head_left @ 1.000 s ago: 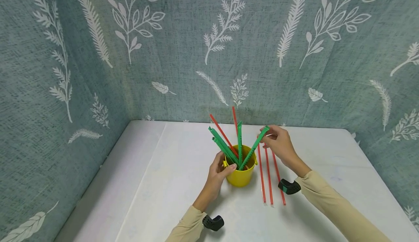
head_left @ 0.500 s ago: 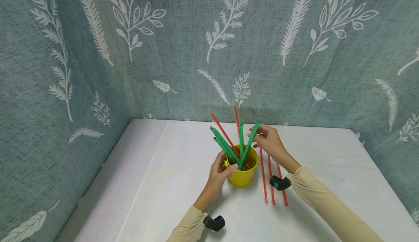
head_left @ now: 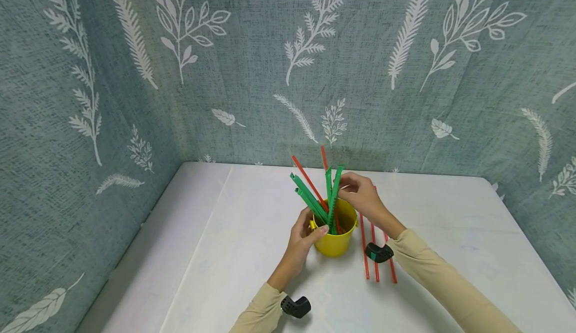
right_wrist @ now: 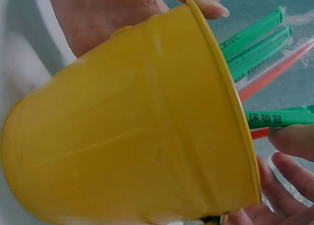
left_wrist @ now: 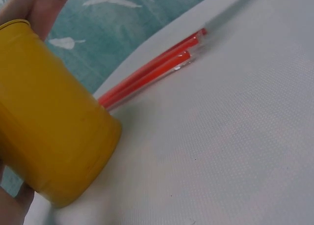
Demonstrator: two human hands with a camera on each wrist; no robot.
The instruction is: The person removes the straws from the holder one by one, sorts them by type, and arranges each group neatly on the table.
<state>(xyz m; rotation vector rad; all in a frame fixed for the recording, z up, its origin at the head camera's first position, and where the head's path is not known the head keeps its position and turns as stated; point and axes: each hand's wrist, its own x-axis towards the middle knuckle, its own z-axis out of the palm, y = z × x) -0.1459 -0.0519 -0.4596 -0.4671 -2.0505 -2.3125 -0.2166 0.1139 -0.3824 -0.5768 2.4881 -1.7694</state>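
Observation:
My left hand (head_left: 300, 237) grips the left side of a small yellow bucket (head_left: 332, 246), its thumb at the rim. Inside the bucket lean several green paper-wrapped straws (head_left: 308, 187) and red straws (head_left: 304, 170). At the bucket's right side my right hand (head_left: 363, 197) pinches the upper part of a green wrapped straw (head_left: 335, 193), whose lower end is in the bucket. Its thumb lies against this straw, printed with dark characters, in the right wrist view; the other fingers are partly hidden. The bucket wall (right_wrist: 127, 122) fills much of that view.
Several red straws (head_left: 375, 263) in clear wrappers lie side by side on the white table (head_left: 225, 253), right of the bucket, partly under my right forearm. A grey-green leaf-patterned cloth (head_left: 252, 73) hangs behind the table and along its left side.
My right hand has moved left with the green straw, which now stands more upright beside another green straw. My left hand keeps its hold on the bucket. The view has shifted slightly.

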